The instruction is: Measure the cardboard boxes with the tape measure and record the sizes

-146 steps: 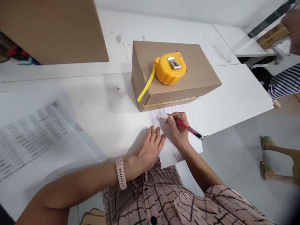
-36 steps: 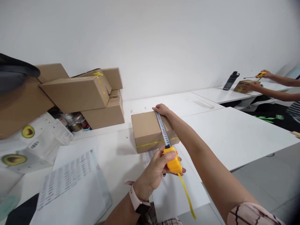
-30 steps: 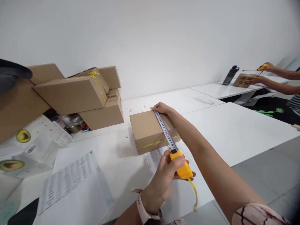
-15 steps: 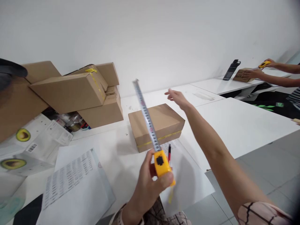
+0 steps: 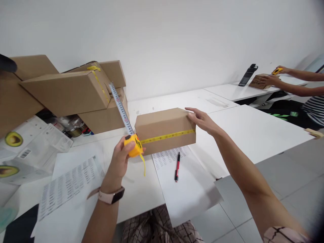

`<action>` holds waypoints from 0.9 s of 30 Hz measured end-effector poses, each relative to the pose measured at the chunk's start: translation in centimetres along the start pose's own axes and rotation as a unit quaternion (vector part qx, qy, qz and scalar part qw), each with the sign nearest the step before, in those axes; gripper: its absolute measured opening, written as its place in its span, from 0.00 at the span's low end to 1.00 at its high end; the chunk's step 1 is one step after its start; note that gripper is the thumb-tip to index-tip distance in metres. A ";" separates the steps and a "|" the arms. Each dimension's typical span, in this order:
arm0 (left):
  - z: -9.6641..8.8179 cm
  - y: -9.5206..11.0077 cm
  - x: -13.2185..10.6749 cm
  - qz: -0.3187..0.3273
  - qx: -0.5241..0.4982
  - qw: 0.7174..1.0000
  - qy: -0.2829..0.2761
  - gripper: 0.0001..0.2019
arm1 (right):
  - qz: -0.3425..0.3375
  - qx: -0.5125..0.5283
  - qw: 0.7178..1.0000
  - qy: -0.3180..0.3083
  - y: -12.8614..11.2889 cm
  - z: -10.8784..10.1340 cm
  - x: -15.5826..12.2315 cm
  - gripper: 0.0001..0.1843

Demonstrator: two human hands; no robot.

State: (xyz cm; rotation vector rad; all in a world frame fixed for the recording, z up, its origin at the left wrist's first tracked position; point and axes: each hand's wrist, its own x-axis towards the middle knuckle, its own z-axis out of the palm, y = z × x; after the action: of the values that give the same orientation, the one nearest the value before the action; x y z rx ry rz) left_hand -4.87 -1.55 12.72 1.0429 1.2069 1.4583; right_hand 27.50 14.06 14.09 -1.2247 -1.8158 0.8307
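My left hand (image 5: 122, 153) is closed round a yellow tape measure (image 5: 134, 145), whose metal blade (image 5: 121, 109) sticks out up and to the left. A short yellow strap dangles from its case. Just right of that hand is a brown cardboard box (image 5: 165, 126) with yellow tape along its front face, and a fingertip lies by its lower left edge. My right hand (image 5: 201, 119) grips the same box at its upper right corner, thumb and fingers over the edge. Below the box, a red and black pen (image 5: 177, 167) lies on a printed sheet (image 5: 187, 189).
Stacked cardboard boxes (image 5: 65, 92) and a white avocado carton (image 5: 32, 148) crowd the left. More printed papers (image 5: 68, 189) lie at the front left. At far right, another person's hands (image 5: 270, 81) hold a tape measure at a small box (image 5: 258, 81), beside a dark bottle (image 5: 248, 75).
My left hand has moved left with the tape measure. My right hand has come down onto the box's right corner, and the box now shows more of its front face.
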 end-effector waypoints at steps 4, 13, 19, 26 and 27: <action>0.2 3.1 2.8 0.028 0.042 0.999 0.011 0.26 | -0.026 -0.173 0.983 0.059 -2.6 0.5 3.9 0.25; 6.2 -0.5 -1.5 -0.029 0.003 0.992 -0.119 0.27 | -0.174 -0.323 0.929 0.053 -2.4 5.4 8.6 0.19; 7.8 -4.7 -5.1 -0.135 -0.074 0.969 -0.194 0.26 | -0.202 -0.313 0.926 0.062 -2.7 5.4 7.5 0.21; 8.2 -6.4 -6.6 -0.162 -0.104 0.963 -0.191 0.26 | -0.196 -0.356 0.913 0.027 -3.3 5.2 7.7 0.29; 8.3 -6.6 -6.7 -0.164 -0.106 0.962 -0.191 0.26 | -0.197 -0.366 0.909 0.024 -3.3 5.1 7.8 0.30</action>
State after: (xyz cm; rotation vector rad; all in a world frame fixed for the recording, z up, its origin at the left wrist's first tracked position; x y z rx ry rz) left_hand 5.39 -6.10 7.20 0.8779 0.8737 1.0437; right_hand 19.79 19.89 16.27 -1.2126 -2.3161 -0.1421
